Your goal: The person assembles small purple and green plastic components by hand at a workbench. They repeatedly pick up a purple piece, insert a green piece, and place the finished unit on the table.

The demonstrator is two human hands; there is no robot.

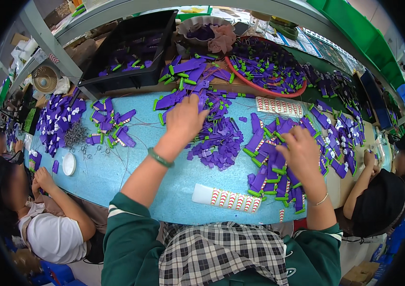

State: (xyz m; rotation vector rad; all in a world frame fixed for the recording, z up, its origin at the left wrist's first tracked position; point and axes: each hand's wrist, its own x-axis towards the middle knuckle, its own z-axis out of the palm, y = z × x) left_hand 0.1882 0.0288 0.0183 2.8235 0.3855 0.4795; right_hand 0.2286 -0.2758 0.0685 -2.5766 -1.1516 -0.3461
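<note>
Two bare hands reach over the blue desk (pixel 98 177). The left hand (pixel 187 117) is at the purple bits (pixel 219 143), which run from the far edge to the middle. Its fingers are bent, and I cannot tell if they hold a bit. The right hand (pixel 300 148) is over the purple and green sticks (pixel 273 164), piled from the right side toward the near edge. Its fingers are partly curled; I cannot tell if they hold anything. One sticker sheet (pixel 226 198) lies by the near edge, between the arms. Along the far edge are a red basket (pixel 235 75) and a black tray (pixel 126 83).
</note>
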